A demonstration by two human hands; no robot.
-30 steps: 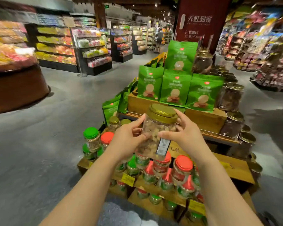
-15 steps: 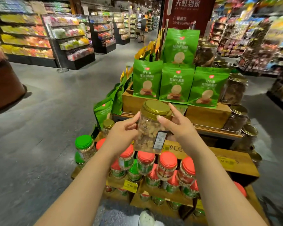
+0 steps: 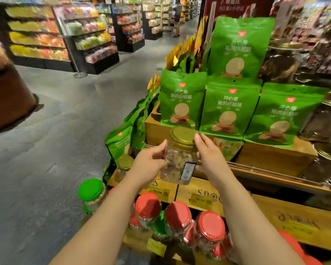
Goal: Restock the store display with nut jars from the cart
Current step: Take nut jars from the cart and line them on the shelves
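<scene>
In a supermarket aisle, a clear plastic nut jar with a gold lid is gripped between the left hand and right hand, above red-lidded jars.

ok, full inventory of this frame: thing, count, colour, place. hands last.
held jar: 1, clear with gold lid and dark label, nuts inside, in front of the crate tier
gold-lid jar: 1, clear, standing on the display left of the held jar
green-lid jar: 1, clear, at the display's lower left corner
red-lid jars: at least 3, clear, bottom tier
green snack bags: 4 facing the camera, on the wooden crates, more along the left side
wooden crates: several, brown, stacked in tiers
price tags: at least 3, yellow, on crate fronts
dark jars: several, blurred, right side
store shelves: several, black, across the aisle
left hand: grips the jar's left side
right hand: grips the jar's right side near the lid
</scene>
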